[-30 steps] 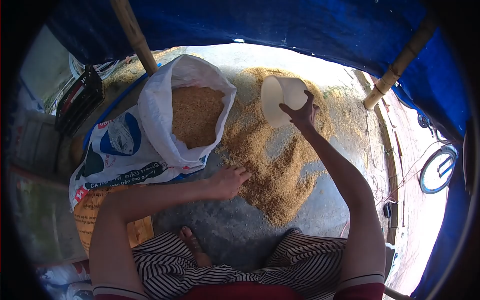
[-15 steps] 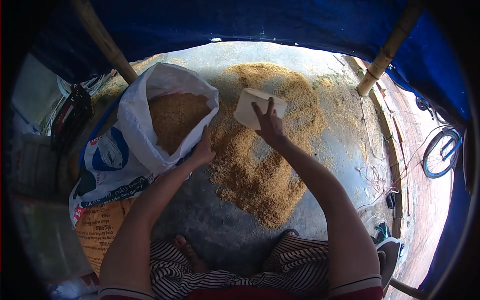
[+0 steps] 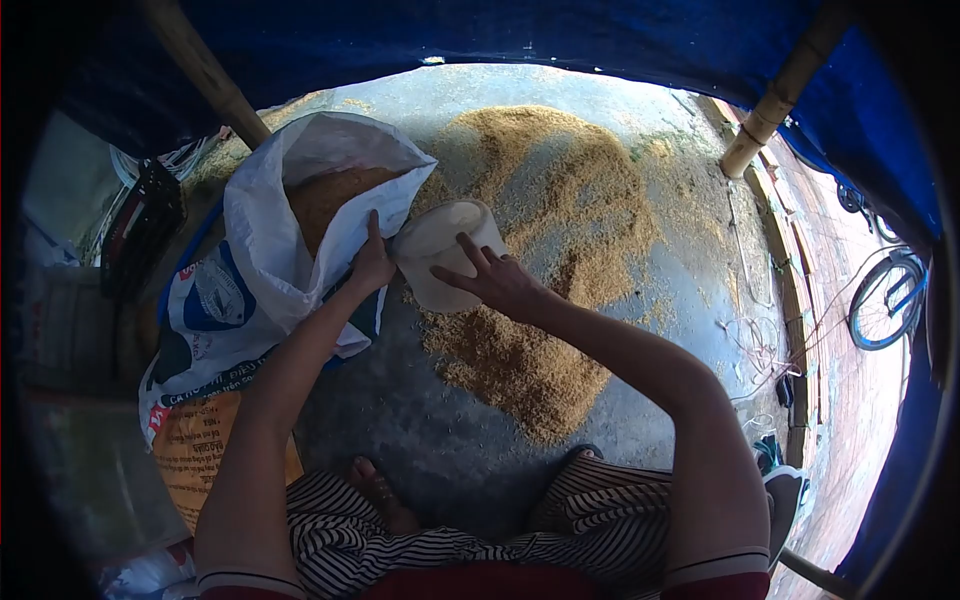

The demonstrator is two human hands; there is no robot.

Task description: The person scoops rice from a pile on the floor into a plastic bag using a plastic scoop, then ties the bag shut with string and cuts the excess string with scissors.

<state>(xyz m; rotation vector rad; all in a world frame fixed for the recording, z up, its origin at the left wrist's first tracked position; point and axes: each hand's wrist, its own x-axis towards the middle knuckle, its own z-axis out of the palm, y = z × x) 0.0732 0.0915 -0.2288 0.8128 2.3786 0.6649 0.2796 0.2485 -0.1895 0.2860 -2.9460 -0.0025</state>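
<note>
A white sack [image 3: 260, 215] with a wide open mouth stands at the left, brown grain-like material [image 3: 335, 200] visible inside. My left hand [image 3: 373, 262] grips the sack's right rim, thumb up. Beside it, my right hand [image 3: 495, 282] holds a pale, translucent scoop-like container [image 3: 435, 262], fingers spread over its side. The container is tilted and lies close against the sack's rim; its contents cannot be made out. Loose golden husks or grain [image 3: 545, 375] are spread on the grey floor [image 3: 400, 430] beyond and below the container.
An orange printed sack [image 3: 200, 455] lies at the lower left, and a dark crate [image 3: 145, 225] stands at the far left. Bamboo poles [image 3: 765, 120] rise on both sides under a blue tarp [image 3: 480, 35]. Tangled cord [image 3: 755, 345] and a bicycle wheel [image 3: 885, 300] are at the right.
My right hand has brought the container left, from over the spread grain to the sack's rim. My left hand and the rim have shifted left and slightly up, narrowing the mouth.
</note>
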